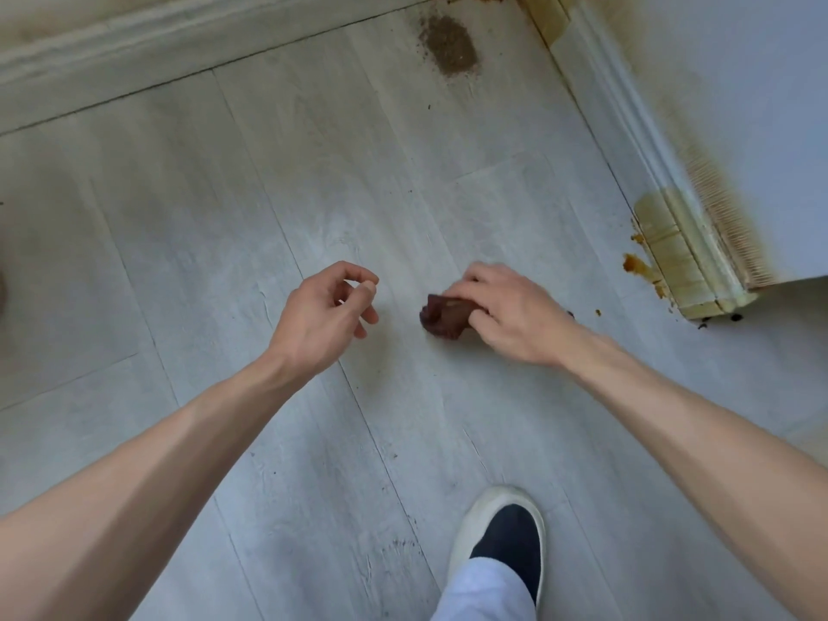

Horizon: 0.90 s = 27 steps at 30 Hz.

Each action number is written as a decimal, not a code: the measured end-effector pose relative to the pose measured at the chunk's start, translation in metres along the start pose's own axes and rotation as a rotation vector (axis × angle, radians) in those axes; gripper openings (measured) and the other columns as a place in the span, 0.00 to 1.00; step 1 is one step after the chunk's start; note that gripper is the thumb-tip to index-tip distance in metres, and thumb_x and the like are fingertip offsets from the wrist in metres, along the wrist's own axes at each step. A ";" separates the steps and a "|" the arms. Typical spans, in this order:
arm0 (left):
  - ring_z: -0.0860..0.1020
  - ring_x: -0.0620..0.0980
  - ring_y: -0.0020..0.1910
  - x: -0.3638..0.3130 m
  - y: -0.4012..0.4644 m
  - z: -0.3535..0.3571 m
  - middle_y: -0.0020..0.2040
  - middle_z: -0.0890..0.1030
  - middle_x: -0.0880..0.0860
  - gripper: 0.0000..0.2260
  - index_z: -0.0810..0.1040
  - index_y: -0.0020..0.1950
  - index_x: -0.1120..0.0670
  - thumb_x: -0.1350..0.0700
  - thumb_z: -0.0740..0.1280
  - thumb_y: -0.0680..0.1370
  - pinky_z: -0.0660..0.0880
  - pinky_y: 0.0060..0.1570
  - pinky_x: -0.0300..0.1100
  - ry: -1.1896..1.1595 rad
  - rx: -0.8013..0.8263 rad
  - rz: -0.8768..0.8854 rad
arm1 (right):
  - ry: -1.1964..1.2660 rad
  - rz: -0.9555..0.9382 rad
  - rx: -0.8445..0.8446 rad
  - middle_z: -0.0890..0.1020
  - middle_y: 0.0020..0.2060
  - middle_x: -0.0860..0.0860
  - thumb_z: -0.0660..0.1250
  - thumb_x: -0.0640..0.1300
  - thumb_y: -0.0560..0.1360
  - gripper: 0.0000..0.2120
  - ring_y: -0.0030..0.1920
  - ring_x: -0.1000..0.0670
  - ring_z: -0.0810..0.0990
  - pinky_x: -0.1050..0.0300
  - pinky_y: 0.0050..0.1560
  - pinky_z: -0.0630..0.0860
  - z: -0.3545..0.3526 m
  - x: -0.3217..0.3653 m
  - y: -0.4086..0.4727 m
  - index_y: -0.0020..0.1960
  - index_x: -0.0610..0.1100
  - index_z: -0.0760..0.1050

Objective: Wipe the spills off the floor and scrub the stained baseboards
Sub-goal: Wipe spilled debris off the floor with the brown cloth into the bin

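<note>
Your right hand (511, 313) has its fingers curled around a small dark brown cloth (446, 318), bunched up and sticking out toward the middle of the frame. Your left hand (329, 313) is holding nothing, fingers loosely curled with the thumb and forefinger nearly meeting. Both hover over the pale plank floor (224, 262), and I can't tell whether the cloth is actually touching it.

My guess is you're about to go at a spill. The closest mess is the orange blobs (638, 264) on the floor just beside the end of the right baseboard (681, 257), which is stained yellow-brown there and up the wall behind it. There's also a patch of dark gritty stuff (450, 49) further off near the corner, and the back baseboard (134, 56) looks grubby too.

If I were you I'd open the cloth out a bit first (a tight wad just smears the gunk around), then scoop the orange blobs inward in one pass instead of rubbing back and forth. Fold to a clean face before touching the baseboard grooves, and work along the ridges, not across them. Sweep up the gritty patch dry, since wetting it will probably make mud.

No brands, labels or writing anywhere that I can see, not even on your shoe (504, 540).
</note>
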<state>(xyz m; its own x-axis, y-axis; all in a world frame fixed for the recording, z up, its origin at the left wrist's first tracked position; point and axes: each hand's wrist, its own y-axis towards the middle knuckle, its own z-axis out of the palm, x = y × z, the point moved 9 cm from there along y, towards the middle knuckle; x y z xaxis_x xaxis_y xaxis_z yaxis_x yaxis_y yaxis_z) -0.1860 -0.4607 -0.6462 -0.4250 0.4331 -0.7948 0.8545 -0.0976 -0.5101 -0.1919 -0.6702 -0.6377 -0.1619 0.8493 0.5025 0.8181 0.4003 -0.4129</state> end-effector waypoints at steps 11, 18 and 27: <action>0.82 0.46 0.36 0.005 -0.001 -0.002 0.42 0.86 0.48 0.06 0.81 0.55 0.46 0.49 0.65 0.84 0.76 0.40 0.44 0.032 0.056 -0.011 | -0.057 0.527 -0.380 0.72 0.66 0.44 0.57 0.44 0.81 0.21 0.65 0.39 0.70 0.38 0.64 0.67 -0.029 -0.060 0.061 0.73 0.52 0.71; 0.82 0.45 0.36 0.012 0.009 -0.004 0.42 0.86 0.48 0.06 0.81 0.54 0.46 0.48 0.64 0.83 0.76 0.41 0.45 -0.006 0.036 -0.039 | 0.030 0.240 -0.226 0.74 0.55 0.53 0.54 0.46 0.73 0.24 0.54 0.48 0.71 0.44 0.53 0.70 0.089 0.029 -0.053 0.65 0.53 0.77; 0.82 0.45 0.36 0.008 0.005 0.001 0.42 0.86 0.49 0.07 0.81 0.55 0.47 0.49 0.64 0.84 0.76 0.40 0.44 0.002 0.047 -0.017 | 0.094 0.405 -0.499 0.74 0.56 0.45 0.55 0.44 0.76 0.23 0.59 0.40 0.74 0.44 0.61 0.72 -0.070 -0.103 -0.003 0.70 0.48 0.74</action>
<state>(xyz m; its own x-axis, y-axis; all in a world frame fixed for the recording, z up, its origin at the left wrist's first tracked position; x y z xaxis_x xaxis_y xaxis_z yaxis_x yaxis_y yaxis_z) -0.1855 -0.4590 -0.6557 -0.4388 0.4370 -0.7852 0.8322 -0.1319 -0.5385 -0.1392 -0.7828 -0.6353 0.2433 0.8567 0.4548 0.9661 -0.1723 -0.1921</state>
